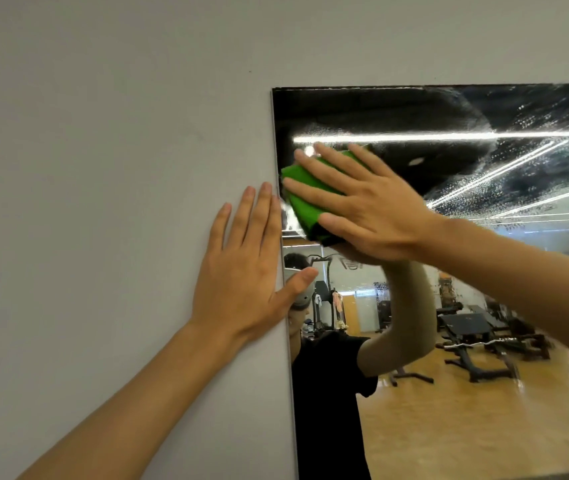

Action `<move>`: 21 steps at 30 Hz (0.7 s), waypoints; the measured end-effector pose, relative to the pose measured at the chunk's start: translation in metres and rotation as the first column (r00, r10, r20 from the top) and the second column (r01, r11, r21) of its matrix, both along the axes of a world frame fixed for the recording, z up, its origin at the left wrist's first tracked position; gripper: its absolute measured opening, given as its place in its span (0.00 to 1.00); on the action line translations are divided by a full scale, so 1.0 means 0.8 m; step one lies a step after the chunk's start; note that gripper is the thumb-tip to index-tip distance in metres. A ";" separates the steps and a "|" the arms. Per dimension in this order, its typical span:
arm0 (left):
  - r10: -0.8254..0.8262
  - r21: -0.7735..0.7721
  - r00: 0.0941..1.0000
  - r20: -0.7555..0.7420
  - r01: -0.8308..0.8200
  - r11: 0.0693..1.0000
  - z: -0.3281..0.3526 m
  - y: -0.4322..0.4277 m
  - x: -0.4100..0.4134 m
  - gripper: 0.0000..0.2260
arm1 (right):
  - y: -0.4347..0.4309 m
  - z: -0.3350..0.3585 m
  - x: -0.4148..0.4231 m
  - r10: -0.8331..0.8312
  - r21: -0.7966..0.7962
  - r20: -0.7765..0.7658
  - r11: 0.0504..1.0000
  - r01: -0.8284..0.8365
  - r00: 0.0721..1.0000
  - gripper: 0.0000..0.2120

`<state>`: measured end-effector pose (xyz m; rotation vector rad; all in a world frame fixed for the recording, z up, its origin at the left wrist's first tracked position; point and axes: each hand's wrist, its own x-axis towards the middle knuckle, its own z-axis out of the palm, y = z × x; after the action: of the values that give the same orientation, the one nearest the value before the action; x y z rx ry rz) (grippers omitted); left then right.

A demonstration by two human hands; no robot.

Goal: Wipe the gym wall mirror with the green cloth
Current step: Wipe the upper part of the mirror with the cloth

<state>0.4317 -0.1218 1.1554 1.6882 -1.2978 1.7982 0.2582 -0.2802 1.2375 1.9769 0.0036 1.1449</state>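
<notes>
- Head view, nearest first: two bare forearms reach up from the lower edge, the left from the bottom left corner, the right from the right side.
- The left hand (241,271) lies flat on the grey wall (103,133), just beside the mirror's left edge. Its fingers are straight and close together, holding nothing, and the thumb is spread out across the edge onto the glass.
- The right hand (373,209) presses the green cloth (305,199) against the mirror (449,427). Its fingers are straight and fanned apart over the cloth, not curled round it.
- The cloth sits bunched under the palm and fingers, near the mirror's upper left corner and close to its left edge. A dark patch at its lower edge may be shadow or a fold; the view does not settle it.
- Wet streaks and droplets (505,168) cover the upper glass to the right of the cloth.
- Farther off, the glass reflects the person's raised arm and dark shirt.
- Weight benches (473,337) stand on a wooden floor (449,445) in the reflection.
</notes>
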 end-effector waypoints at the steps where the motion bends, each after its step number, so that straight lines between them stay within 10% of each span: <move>1: -0.001 -0.001 1.000 0.002 0.001 1.000 0.000 0.000 0.000 0.44 | -0.014 0.013 -0.008 -0.022 0.021 0.046 1.000 0.021 0.999 0.28; 6: 0.012 -0.008 1.000 -0.002 -0.012 1.000 -0.002 -0.003 0.002 0.45 | -0.007 0.079 0.004 -0.160 0.393 0.443 0.919 -0.031 0.882 0.32; 14: 0.015 -0.041 1.000 0.014 -0.014 0.999 -0.001 -0.004 0.003 0.43 | 0.060 0.062 0.052 0.048 0.159 0.140 0.985 -0.070 0.989 0.36; 21: 0.063 -0.024 0.998 0.001 -0.062 0.998 0.000 -0.002 0.004 0.42 | -0.084 0.070 -0.067 -0.113 0.339 0.455 0.939 -0.054 0.883 0.32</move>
<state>0.4345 -0.1231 1.1552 1.7325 -1.2320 1.8436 0.2047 -0.3478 1.2934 1.9261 -0.5123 1.6696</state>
